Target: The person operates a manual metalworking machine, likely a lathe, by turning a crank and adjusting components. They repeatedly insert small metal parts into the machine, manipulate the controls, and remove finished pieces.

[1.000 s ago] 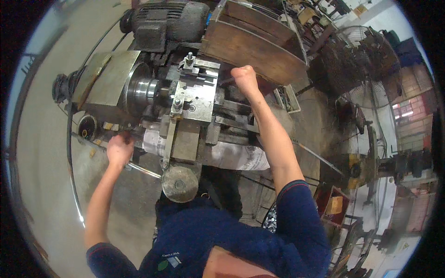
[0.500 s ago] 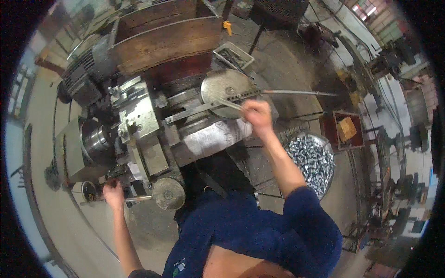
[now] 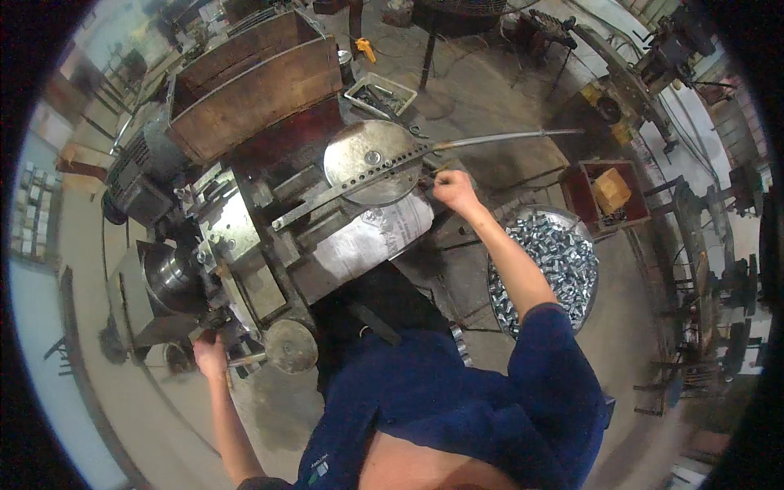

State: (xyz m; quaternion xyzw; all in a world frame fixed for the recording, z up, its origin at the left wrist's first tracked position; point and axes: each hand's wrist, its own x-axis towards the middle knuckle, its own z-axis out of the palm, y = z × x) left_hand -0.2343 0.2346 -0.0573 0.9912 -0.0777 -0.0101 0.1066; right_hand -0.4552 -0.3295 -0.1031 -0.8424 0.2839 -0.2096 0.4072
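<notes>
My right hand (image 3: 455,193) is closed beside the right rim of a round metal disc (image 3: 347,151) on a lathe. Whatever its fingers may hold is too small to make out. Across the disc runs a flat bar with a row of holes (image 3: 327,204), continued by a long thin rod (image 3: 506,139) to the right. At the lathe's left end, my left hand (image 3: 210,357) has its fingers curled at a dark part below the round steel chuck (image 3: 171,278); its grip is partly hidden. Close by is a small handwheel (image 3: 291,345) with a rod-like handle (image 3: 247,359).
A round pan of small shiny metal pieces (image 3: 563,265) stands under my right forearm. Behind the lathe are a wooden box (image 3: 261,106) and a small pale tray (image 3: 380,95). A red-brown bin (image 3: 592,192) is farther right. White sacking (image 3: 371,241) covers the lathe's near side.
My right hand has come away from the thin bar it held over the disc and is now at the disc's right. My left hand stays by the chuck end. The whole view has shifted and turned slightly.
</notes>
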